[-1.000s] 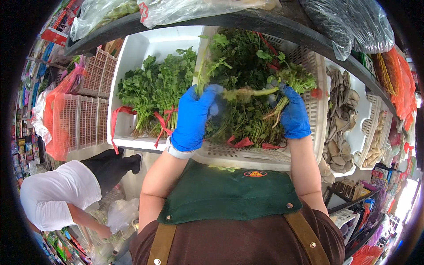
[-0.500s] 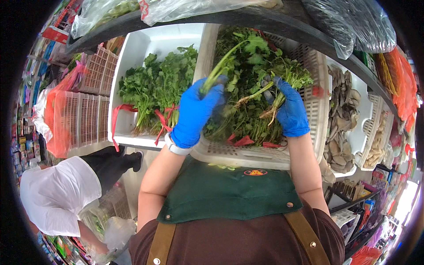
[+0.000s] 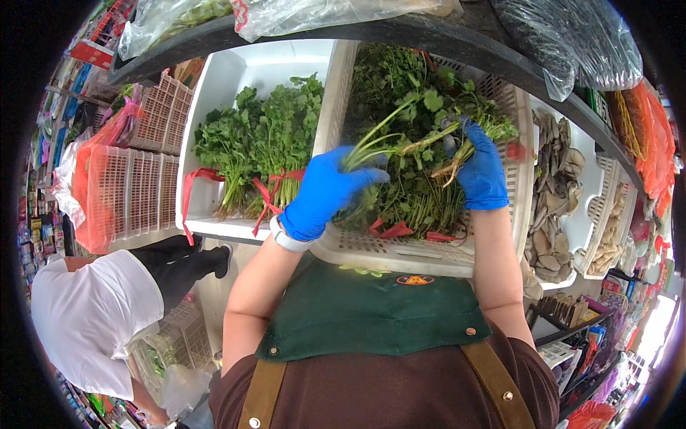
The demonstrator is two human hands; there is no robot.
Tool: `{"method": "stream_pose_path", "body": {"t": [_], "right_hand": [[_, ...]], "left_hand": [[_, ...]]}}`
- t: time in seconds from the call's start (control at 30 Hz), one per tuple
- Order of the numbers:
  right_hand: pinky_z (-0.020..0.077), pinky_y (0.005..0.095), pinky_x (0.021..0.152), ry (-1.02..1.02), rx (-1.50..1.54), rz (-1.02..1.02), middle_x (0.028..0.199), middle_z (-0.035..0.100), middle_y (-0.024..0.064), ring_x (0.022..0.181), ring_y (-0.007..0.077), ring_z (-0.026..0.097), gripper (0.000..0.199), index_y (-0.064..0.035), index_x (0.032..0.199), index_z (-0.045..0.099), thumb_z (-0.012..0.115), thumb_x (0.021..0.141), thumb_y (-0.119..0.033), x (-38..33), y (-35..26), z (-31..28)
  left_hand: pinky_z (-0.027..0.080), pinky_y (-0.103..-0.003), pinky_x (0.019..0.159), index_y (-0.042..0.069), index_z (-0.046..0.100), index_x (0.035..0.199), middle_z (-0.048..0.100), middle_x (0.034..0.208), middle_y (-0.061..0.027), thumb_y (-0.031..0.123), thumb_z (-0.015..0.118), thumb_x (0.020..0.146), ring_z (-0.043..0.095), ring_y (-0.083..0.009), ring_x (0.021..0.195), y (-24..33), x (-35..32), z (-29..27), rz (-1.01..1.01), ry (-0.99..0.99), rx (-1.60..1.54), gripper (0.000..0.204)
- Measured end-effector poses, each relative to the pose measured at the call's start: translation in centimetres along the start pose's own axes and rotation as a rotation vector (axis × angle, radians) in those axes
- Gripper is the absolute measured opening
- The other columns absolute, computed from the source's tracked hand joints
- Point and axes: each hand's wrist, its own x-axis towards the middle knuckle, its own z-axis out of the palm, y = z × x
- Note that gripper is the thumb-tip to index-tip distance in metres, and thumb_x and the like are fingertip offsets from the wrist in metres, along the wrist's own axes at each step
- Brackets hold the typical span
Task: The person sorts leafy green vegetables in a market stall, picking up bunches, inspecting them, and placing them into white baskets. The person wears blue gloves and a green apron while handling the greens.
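Two gloved hands were in view, a left hand (image 3: 325, 189) and a right hand (image 3: 480, 171), each in one blue glove. One loose bunch of leafy herbs (image 3: 421, 132) lay across them. Two produce containers stood directly ahead: one slatted crate of herbs (image 3: 400, 250) and one solid white tub (image 3: 250, 68), the latter holding at least three tied herb bundles (image 3: 261, 146), with about three red ties visible. Two empty slatted crates (image 3: 136, 189) sat at the left. Two trays of pale mushrooms (image 3: 557, 186) lay at the right. One other person (image 3: 93, 314) in a white shirt crouched below left. Three plastic bags hung over the upper shelf (image 3: 464, 39).
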Motion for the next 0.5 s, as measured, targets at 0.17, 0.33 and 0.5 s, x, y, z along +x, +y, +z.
{"method": "stream_pose_path", "body": {"t": [0.17, 0.33, 0.5], "right_hand": [[0.0500, 0.0305, 0.075, -0.098, -0.091, 0.091, 0.099, 0.061, 0.0100, 0.092, 0.0197, 0.059, 0.027, -0.0020, 0.106, 0.056, 0.056, 0.081, -0.012, -1.2, -0.6, 1.0], [0.0503, 0.0319, 0.077, -0.172, -0.140, 0.136, 0.103, 0.060, 0.0120, 0.092, 0.0211, 0.059, 0.026, 0.0017, 0.104, 0.057, 0.056, 0.079, -0.007, -2.3, -0.2, 1.1], [0.0488, 0.0290, 0.075, -0.320, -0.278, 0.090, 0.093, 0.064, 0.0122, 0.083, 0.0191, 0.061, 0.023, 0.0041, 0.097, 0.060, 0.058, 0.078, -0.007, -2.6, 1.5, 1.5]], "left_hand": [[0.034, -0.018, 0.047, 0.003, 0.061, 0.106, 0.060, 0.069, 0.0013, 0.018, 0.061, 0.081, 0.044, -0.0029, 0.052, -0.9, 0.3, 0.1, 0.145, 0.219, 0.045, 0.029], [0.035, -0.019, 0.045, 0.003, 0.061, 0.100, 0.060, 0.068, 0.0016, 0.024, 0.061, 0.081, 0.045, -0.0032, 0.052, 1.4, 0.2, 0.0, -0.053, 0.105, -0.210, 0.029], [0.033, -0.018, 0.044, 0.005, 0.060, 0.100, 0.058, 0.069, 0.0020, 0.024, 0.065, 0.077, 0.044, -0.0037, 0.050, 1.5, 0.5, 2.2, 0.044, 0.084, -0.159, 0.030]]}}
